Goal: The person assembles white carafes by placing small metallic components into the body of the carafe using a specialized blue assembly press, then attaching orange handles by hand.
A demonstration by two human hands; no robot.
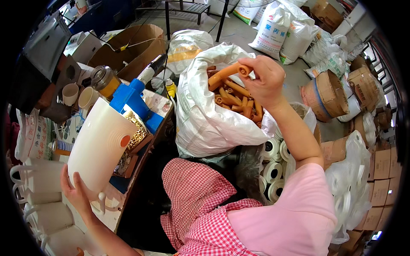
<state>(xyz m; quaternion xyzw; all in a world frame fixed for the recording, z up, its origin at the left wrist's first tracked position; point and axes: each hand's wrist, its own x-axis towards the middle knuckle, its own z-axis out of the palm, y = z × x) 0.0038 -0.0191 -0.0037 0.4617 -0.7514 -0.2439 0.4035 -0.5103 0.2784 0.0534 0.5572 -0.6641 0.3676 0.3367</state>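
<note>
My left hand (76, 192) grips the lower end of a white plastic jug body (100, 145), which lies tilted on the workbench at the left. The jug has a round orange spot near its ringed end and a small white loop at its lower side. Raised above an open white sack (213, 123), my right hand (265, 79) is closed on one end of a curved orange-brown plastic handle (226, 76). Many similar handles (239, 100) fill the sack. Beside the jug's upper end stands a blue fixture (130, 100), next to a box of small brass-coloured parts (139, 132).
Several white jugs (45, 177) stand at the lower left. A glass jar (104, 81) and a large cardboard box (141, 40) are behind the fixture. White rolls (272, 170) lie right of the sack; full sacks (273, 32) and a cardboard drum (322, 96) stand farther back.
</note>
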